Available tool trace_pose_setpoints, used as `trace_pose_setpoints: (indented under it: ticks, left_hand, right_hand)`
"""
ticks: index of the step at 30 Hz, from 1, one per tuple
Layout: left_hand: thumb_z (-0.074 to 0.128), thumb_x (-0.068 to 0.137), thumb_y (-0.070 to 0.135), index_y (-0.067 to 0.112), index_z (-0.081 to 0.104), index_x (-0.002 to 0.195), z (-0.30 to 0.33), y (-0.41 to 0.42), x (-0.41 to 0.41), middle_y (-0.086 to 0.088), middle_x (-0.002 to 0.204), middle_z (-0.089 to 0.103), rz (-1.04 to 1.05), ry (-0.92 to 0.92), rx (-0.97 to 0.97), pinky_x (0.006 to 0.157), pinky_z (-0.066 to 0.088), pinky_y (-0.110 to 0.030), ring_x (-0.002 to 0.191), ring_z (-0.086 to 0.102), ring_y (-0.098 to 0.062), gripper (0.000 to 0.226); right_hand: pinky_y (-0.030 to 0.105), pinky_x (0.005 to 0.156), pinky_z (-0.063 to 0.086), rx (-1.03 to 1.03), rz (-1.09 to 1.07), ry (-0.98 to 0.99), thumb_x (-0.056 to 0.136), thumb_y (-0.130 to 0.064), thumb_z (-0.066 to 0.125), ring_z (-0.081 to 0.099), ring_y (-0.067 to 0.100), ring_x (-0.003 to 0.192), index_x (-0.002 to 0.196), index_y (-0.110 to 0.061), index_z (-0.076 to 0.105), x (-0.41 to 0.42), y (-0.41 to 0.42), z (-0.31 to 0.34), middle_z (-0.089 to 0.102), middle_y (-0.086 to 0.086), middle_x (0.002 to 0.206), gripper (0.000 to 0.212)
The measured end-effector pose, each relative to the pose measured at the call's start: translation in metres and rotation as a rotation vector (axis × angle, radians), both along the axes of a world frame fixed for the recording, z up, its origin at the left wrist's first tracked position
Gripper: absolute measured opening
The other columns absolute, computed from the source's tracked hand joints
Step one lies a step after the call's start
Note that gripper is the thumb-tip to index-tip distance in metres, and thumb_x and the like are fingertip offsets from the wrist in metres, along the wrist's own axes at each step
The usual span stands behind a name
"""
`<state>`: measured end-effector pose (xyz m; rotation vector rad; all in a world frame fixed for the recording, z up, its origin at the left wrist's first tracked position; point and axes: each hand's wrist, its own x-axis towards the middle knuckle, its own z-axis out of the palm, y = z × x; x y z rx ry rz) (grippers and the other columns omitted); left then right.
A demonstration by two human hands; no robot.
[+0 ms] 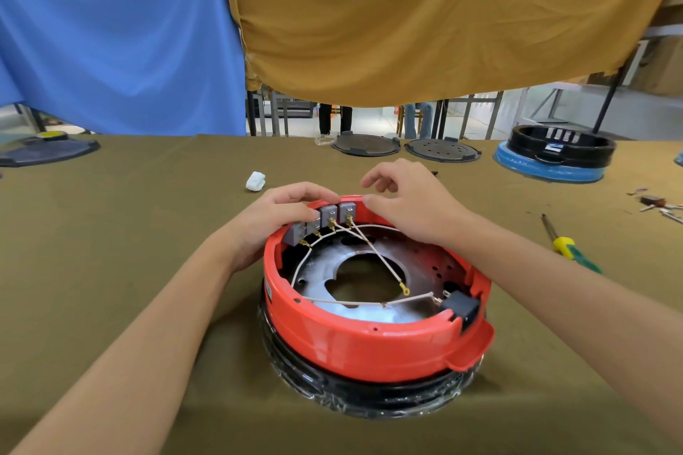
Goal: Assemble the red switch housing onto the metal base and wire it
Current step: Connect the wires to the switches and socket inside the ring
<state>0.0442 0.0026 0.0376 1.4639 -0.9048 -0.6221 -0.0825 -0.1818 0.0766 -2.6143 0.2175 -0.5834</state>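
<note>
A: Head view. Where's the housing (369, 343)?

B: Centre of the table (111, 270), seated over the metal base (325, 262), with a black ring under both.

A: And the hands?

B: Both at its twelve o'clock rim. The left hand (273, 218) curls over the rim and onto the grey switches (325, 220), probably steadying them. The right hand (410, 203) has its thumb tip at the rim beside the rightmost switch, fingers loosely curled, holding nothing I can see.

A: Wiring?

B: The wires (369, 251) run from the switches. One ring terminal (405, 291) hangs loose at four o'clock, so it looks unfinished.

A: Tools?

B: A screwdriver (569, 244) lies at three o'clock.
</note>
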Motion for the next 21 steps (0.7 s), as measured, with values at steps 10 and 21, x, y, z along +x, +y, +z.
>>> trace_pose_setpoints:
  ticks: [10, 21]
  left_hand:
    - [0.060, 0.077, 0.013, 0.022, 0.072, 0.110, -0.0021, -0.0010, 0.0034, -0.007, 0.117, 0.071, 0.021, 0.001, 0.014, 0.087, 0.057, -0.034, 0.100, 0.069, -0.023, 0.037]
    - [0.060, 0.078, 0.015, 0.020, 0.071, 0.112, -0.0032, -0.0012, 0.0053, -0.012, 0.114, 0.072, 0.004, 0.005, 0.018, 0.084, 0.056, -0.035, 0.095, 0.069, -0.023, 0.036]
  right_hand:
    - [0.028, 0.088, 0.042, 0.008, 0.032, 0.115, 0.088, -0.035, 0.068, 0.057, 0.015, 0.107, 0.126, -0.022, 0.060, 0.0020, 0.0010, -0.0050, 0.060, -0.006, 0.109, 0.040]
    - [0.037, 0.095, 0.047, -0.030, 0.049, 0.121, 0.083, -0.042, 0.074, 0.054, 0.018, 0.110, 0.123, -0.026, 0.058, 0.0030, -0.0011, -0.0078, 0.057, -0.001, 0.117, 0.046]
